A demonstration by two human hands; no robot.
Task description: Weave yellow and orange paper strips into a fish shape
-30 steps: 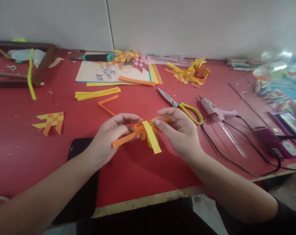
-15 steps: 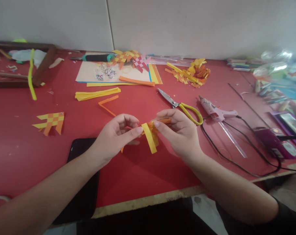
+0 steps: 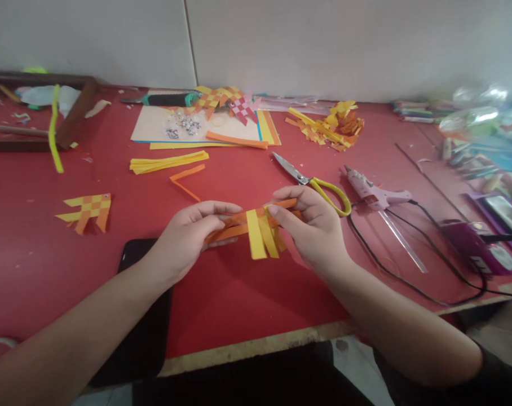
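Note:
Between my hands, above the red table, are interlaced paper strips: yellow strips (image 3: pixel 257 237) hang down across orange strips (image 3: pixel 234 225). My left hand (image 3: pixel 192 234) pinches the orange strips at their left part. Thumb and fingers of my right hand (image 3: pixel 310 223) close on the crossing at the right, where an orange end sticks out past them. To the left lies a finished-looking woven paper fish (image 3: pixel 94 207) in yellow and orange. A bent orange strip (image 3: pixel 184 179) and a bundle of yellow strips (image 3: pixel 169 162) rest beyond my left hand.
Scissors (image 3: pixel 330 194) with yellow handles lie just beyond my right hand. A pink glue gun (image 3: pixel 376 194) with a black cable is to the right. A dark phone-like slab (image 3: pixel 141 321) sits under my left forearm. Paper scraps (image 3: pixel 340 127) and stacked sheets (image 3: pixel 150 127) are at the back.
My left hand has shifted left along the orange strips, leaving more of them showing. The hanging yellow strips have fanned out and now point more straight down.

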